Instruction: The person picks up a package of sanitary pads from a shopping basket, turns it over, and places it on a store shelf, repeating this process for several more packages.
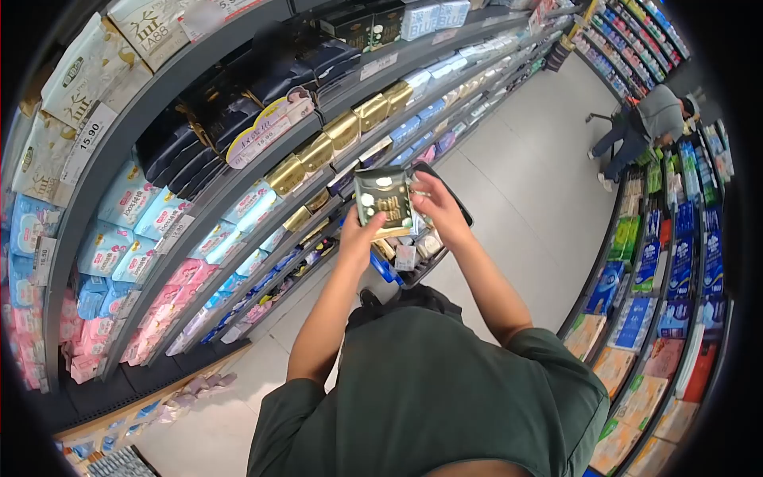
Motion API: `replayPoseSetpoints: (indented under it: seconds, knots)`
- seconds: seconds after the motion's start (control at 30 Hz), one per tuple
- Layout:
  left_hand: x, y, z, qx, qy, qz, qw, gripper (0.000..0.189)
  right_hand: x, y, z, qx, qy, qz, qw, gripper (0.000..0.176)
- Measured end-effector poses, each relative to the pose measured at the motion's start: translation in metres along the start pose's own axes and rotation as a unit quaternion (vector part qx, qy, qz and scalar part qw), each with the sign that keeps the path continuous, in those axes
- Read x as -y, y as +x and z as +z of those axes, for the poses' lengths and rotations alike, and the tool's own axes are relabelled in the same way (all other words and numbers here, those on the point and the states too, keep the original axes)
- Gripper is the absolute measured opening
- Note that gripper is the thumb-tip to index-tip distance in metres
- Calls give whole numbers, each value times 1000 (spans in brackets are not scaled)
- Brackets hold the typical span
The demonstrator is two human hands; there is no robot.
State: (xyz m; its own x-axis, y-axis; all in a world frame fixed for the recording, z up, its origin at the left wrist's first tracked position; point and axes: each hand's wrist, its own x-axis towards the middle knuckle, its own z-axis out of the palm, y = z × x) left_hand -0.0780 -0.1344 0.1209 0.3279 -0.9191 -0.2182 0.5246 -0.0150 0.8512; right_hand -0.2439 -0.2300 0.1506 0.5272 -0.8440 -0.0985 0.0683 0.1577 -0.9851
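Note:
A dark green pack [385, 197] with white flower shapes and gold lettering is held up in front of the body, above a dark basket [464, 208]. My left hand [362, 232] grips its lower left side, with the thumb across the front. At the pack's right edge is my right hand [437, 208], its fingers apart and bent toward the pack; whether they touch it is hard to tell. Several small packages [406, 256] lie in the basket, partly hidden by the pack and my hands.
Curved shelves [191, 179] full of soft packs run along the left. On the right stand shelves of tissue packs [636, 318]. Tiled floor [517, 159] lies between them. Another person [648, 127] bends toward the right shelves, further off.

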Motion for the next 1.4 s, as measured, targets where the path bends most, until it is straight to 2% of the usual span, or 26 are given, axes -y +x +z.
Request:
replayPoseSetpoints:
  seconds: [0.03, 0.17, 0.23, 0.43, 0.63, 0.77, 0.83, 0.87, 0.9, 0.93, 0.97, 1.0, 1.03, 1.1, 1.13, 1.2, 1.23, 1.3, 1.33, 1.4]
  knots:
    - [-8, -1, -2, 32, -86, -44, 995, 47, 8, 1, 1, -3, -1, 5, 1000, 64]
    - [-20, -4, 7, 95, -77, -41, 992, 55, 34, 5, 7, 16, 10, 32, 999, 65]
    - [-22, -4, 14, 89, -91, -36, 991, 54, 39, 10, 6, 27, 3, 43, 999, 66]
    - [-20, 6, 27, 38, -84, -30, 995, 53, 48, 43, -20, 146, 5, 29, 989, 69]
    - [-12, 25, 55, 7, -27, 3, 1000, 48, 64, 75, -58, 250, -91, 75, 961, 71]
    - [-7, 37, 78, -38, -14, 22, 999, 45, 57, 104, -78, 277, -89, 60, 955, 71]
    - [-8, 42, 91, -85, -59, 18, 994, 43, 64, 112, -79, 276, -80, -36, 957, 66]
    - [0, 50, 90, -111, -107, 15, 988, 42, 73, 118, -85, 279, -97, -38, 955, 69]
    - [4, 54, 88, -115, -108, 22, 987, 42, 86, 126, -87, 287, -97, -41, 952, 69]
    - [8, 56, 83, -170, -59, 50, 982, 41, 97, 138, -88, 241, -74, -81, 964, 69]
    - [13, 56, 77, -225, -11, 76, 971, 41, 109, 149, -89, 194, -50, -119, 973, 69]
    - [21, 56, 70, -272, 95, 111, 951, 46, 126, 160, -86, 179, -48, -184, 965, 71]
    - [37, 58, 52, -306, 216, 147, 915, 44, 144, 171, -82, 161, -44, -247, 954, 72]
    - [50, 47, 38, -387, 480, 176, 767, 48, 177, 188, -75, 105, -205, -419, 878, 70]
    - [61, 45, 29, -390, 481, 174, 765, 48, 187, 199, -72, 108, -202, -419, 879, 70]
    - [90, 43, 6, -448, 595, 180, 642, 58, 202, 226, -64, 68, -289, -611, 734, 62]
    - [101, 41, -1, -451, 596, 181, 640, 58, 205, 237, -60, 69, -286, -613, 733, 62]
    - [123, 36, -14, -458, 643, 158, 593, 67, 205, 259, -52, 78, -306, -602, 734, 62]
    - [134, 34, -19, -460, 643, 159, 591, 67, 204, 267, -50, 92, -311, -582, 746, 60]
    - [148, 32, -20, -471, 628, 60, 617, 70, 204, 280, -44, 127, -313, -548, 765, 60]
